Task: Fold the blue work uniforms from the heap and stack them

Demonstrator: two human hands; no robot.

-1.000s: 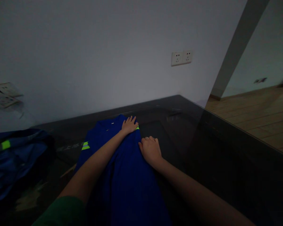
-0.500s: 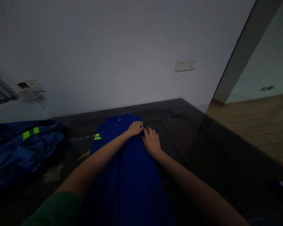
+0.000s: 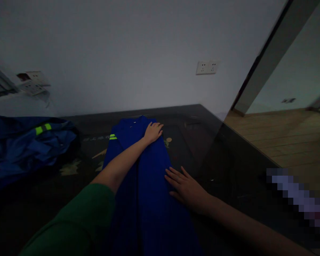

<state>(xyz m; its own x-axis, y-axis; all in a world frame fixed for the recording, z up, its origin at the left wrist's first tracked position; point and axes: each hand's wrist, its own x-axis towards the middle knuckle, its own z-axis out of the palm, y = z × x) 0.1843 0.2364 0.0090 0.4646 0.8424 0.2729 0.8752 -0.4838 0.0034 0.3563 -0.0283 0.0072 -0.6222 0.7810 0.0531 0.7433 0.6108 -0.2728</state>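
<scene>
A blue work jacket (image 3: 154, 177) lies flat on the dark table, its collar toward the wall. One sleeve is laid in along its left side, with a yellow-green reflective band (image 3: 113, 137) showing near the shoulder. My left hand (image 3: 153, 133) rests palm down on the jacket's upper right part, fingers stretched out. Lower down, my right hand (image 3: 185, 186) is spread open, its fingertips at the right edge of the jacket. The near end of the jacket fades into shadow.
Another blue garment with a reflective band (image 3: 29, 142) lies crumpled at the left. The dark table (image 3: 216, 153) meets the wall behind. Wall sockets (image 3: 206, 67) are above it. A pixelated patch (image 3: 298, 195) covers something at the right edge.
My right hand has moved from beside my left hand near the shoulder down along the jacket's right edge, fingers now spread. My left hand stays on the upper jacket. The view has shifted slightly.
</scene>
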